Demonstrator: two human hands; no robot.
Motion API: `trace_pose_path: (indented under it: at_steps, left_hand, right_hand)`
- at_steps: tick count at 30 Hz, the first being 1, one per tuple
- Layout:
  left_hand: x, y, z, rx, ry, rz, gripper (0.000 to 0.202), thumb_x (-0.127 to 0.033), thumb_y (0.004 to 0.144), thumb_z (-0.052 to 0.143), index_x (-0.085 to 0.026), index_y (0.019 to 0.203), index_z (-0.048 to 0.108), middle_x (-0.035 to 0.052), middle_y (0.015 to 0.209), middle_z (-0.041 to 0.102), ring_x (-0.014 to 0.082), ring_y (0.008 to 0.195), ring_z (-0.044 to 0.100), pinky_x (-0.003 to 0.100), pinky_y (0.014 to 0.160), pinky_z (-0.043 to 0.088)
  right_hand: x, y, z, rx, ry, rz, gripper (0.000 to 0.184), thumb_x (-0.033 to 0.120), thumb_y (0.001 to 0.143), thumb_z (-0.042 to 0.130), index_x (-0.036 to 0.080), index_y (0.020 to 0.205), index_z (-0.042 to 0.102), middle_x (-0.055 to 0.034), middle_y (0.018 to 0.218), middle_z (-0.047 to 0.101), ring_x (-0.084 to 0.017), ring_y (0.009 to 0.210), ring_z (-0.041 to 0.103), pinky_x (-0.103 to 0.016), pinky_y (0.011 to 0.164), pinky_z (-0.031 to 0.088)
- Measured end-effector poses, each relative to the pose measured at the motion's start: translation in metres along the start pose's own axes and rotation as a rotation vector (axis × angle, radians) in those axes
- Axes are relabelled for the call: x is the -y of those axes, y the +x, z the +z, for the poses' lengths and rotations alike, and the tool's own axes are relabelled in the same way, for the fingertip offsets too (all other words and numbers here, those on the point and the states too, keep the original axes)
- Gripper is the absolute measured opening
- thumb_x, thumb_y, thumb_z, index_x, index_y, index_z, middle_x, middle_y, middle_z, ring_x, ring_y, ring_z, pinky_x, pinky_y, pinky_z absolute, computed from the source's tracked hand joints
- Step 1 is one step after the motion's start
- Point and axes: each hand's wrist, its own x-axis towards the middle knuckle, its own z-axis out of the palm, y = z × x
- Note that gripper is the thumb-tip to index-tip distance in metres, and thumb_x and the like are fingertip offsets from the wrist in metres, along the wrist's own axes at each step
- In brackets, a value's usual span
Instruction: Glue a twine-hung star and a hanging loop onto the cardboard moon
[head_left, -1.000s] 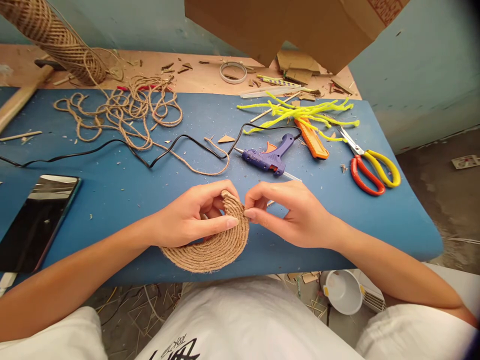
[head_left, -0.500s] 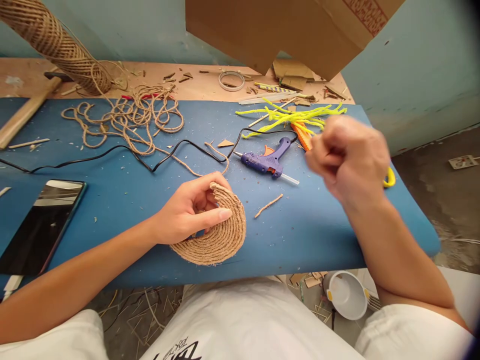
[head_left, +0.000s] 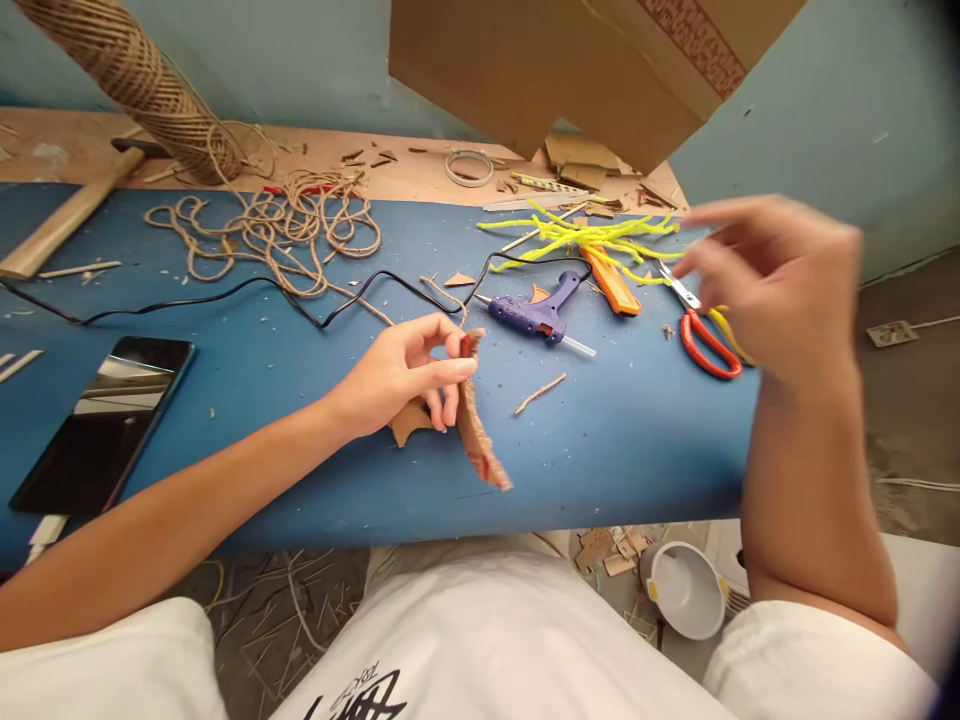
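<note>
My left hand (head_left: 420,375) is closed on a curved piece of rope-covered cardboard (head_left: 472,430), gripped between thumb and fingers above the mat. The piece is turned nearly edge-on, with red print on its cardboard side. My right hand (head_left: 780,280), smeared by motion, is raised at the right with thumb and index finger apart and nothing visible between them. Below and left of it lie red-and-yellow scissors (head_left: 705,340). A purple glue gun (head_left: 536,312) with a clear stick rests beyond the held piece. A short bit of twine (head_left: 540,394) lies right of the piece.
Loose twine (head_left: 300,230) tangles beside a tall twine spool (head_left: 150,90). A hammer (head_left: 75,215) and a phone (head_left: 105,425) lie at left. A black cord (head_left: 277,287) crosses the blue mat. Yellow-green fuzzy strands (head_left: 570,235) and an orange cutter (head_left: 611,283) lie back right.
My left hand has tilted the rope-covered piece from face-up to nearly edge-on. My right hand has moved right and its fingers have opened, leaving the scissors and orange cutter in fuller view.
</note>
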Motion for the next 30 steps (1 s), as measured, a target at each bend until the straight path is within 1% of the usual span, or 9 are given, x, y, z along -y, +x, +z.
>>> trace_pose_path:
  at_steps: [1, 5, 10, 12, 15, 18, 22, 26, 30]
  left_hand:
    - [0.001, 0.000, 0.000, -0.021, 0.083, 0.006, 0.046, -0.041, 0.091, 0.097, -0.023, 0.097, 0.055, -0.0040, 0.089, 0.073, 0.0127, 0.045, 0.070, 0.024, 0.041, 0.057]
    - [0.005, 0.000, 0.000, -0.170, 0.386, 0.119, 0.045, -0.040, 0.092, 0.094, -0.025, 0.118, 0.060, -0.0029, 0.095, 0.079, 0.0064, 0.044, 0.061, 0.019, 0.040, 0.044]
    - [0.006, 0.003, -0.005, -0.158, 0.417, 0.036, 0.051, -0.052, 0.093, 0.087, -0.024, 0.127, 0.061, 0.0011, 0.099, 0.082, 0.0154, 0.051, 0.069, 0.030, 0.050, 0.052]
    - [-0.003, 0.001, -0.011, -0.148, 0.666, 0.143, 0.042, -0.056, 0.098, 0.078, -0.023, 0.122, 0.068, 0.0064, 0.115, 0.083, 0.0131, 0.058, 0.066, 0.032, 0.061, 0.051]
    - [-0.029, -0.009, -0.026, -0.119, 1.184, 0.297, 0.040, -0.060, 0.095, 0.080, -0.023, 0.109, 0.074, 0.0084, 0.128, 0.079, 0.0179, 0.079, 0.067, 0.033, 0.074, 0.044]
    - [-0.053, -0.020, -0.046, 0.037, 1.433, 0.028, 0.055, -0.074, 0.086, 0.090, -0.024, 0.095, 0.068, 0.0022, 0.092, 0.077, 0.0204, 0.073, 0.063, 0.032, 0.068, 0.033]
    - [-0.055, -0.026, -0.066, 0.194, 1.416, -0.232, 0.058, -0.075, 0.076, 0.098, -0.026, 0.091, 0.071, 0.0021, 0.091, 0.079, 0.0202, 0.068, 0.066, 0.032, 0.060, 0.036]
    - [-0.044, -0.023, -0.064, 0.276, 1.233, -0.109, 0.042, -0.060, 0.087, 0.094, -0.025, 0.089, 0.071, 0.0015, 0.092, 0.079, 0.0205, 0.080, 0.070, 0.029, 0.067, 0.044]
    - [-0.043, -0.018, -0.052, 0.357, 0.950, -0.044, 0.038, -0.057, 0.106, 0.081, -0.024, 0.094, 0.068, -0.0030, 0.086, 0.076, 0.0143, 0.077, 0.066, 0.027, 0.072, 0.049]
  right_hand:
    - [0.013, -0.007, 0.015, 0.154, 0.004, -0.115, 0.018, 0.041, 0.102, 0.084, 0.023, 0.104, 0.081, -0.0044, 0.090, 0.076, -0.016, 0.069, 0.061, -0.036, 0.070, 0.047]
    - [0.043, -0.026, 0.057, 0.867, 0.019, -0.365, 0.014, 0.035, 0.106, 0.076, 0.023, 0.109, 0.081, -0.0065, 0.112, 0.078, -0.020, 0.097, 0.071, -0.035, 0.085, 0.053]
    - [0.047, -0.021, 0.075, 1.175, -0.107, -0.377, 0.014, 0.026, 0.105, 0.064, 0.021, 0.100, 0.076, -0.0088, 0.114, 0.073, -0.023, 0.104, 0.071, -0.035, 0.087, 0.050]
    - [0.049, -0.012, 0.071, 1.158, -0.157, -0.373, 0.018, 0.030, 0.107, 0.061, 0.021, 0.099, 0.074, -0.0105, 0.115, 0.073, -0.024, 0.102, 0.070, -0.036, 0.087, 0.049]
    - [0.055, 0.001, 0.060, 0.960, -0.242, -0.358, 0.018, 0.034, 0.110, 0.056, 0.022, 0.103, 0.069, -0.0110, 0.112, 0.075, -0.024, 0.094, 0.067, -0.037, 0.084, 0.045]
    - [0.064, 0.003, 0.064, 0.806, -0.223, -0.326, 0.015, 0.035, 0.113, 0.055, 0.024, 0.106, 0.062, -0.0070, 0.102, 0.078, -0.023, 0.087, 0.064, -0.036, 0.080, 0.041]
    - [0.068, -0.023, 0.105, 0.571, 0.081, -0.404, 0.012, 0.022, 0.116, 0.051, 0.023, 0.118, 0.063, -0.0065, 0.110, 0.082, -0.020, 0.092, 0.072, -0.034, 0.084, 0.050]
    - [0.062, -0.054, 0.141, 0.562, 0.239, -0.669, 0.026, 0.020, 0.122, 0.053, 0.022, 0.146, 0.063, -0.0064, 0.116, 0.087, -0.022, 0.108, 0.081, -0.036, 0.099, 0.059]
    - [0.051, -0.062, 0.145, 0.528, 0.246, -0.769, 0.032, 0.012, 0.118, 0.056, 0.022, 0.148, 0.062, -0.0041, 0.110, 0.087, -0.021, 0.099, 0.082, -0.034, 0.092, 0.061]
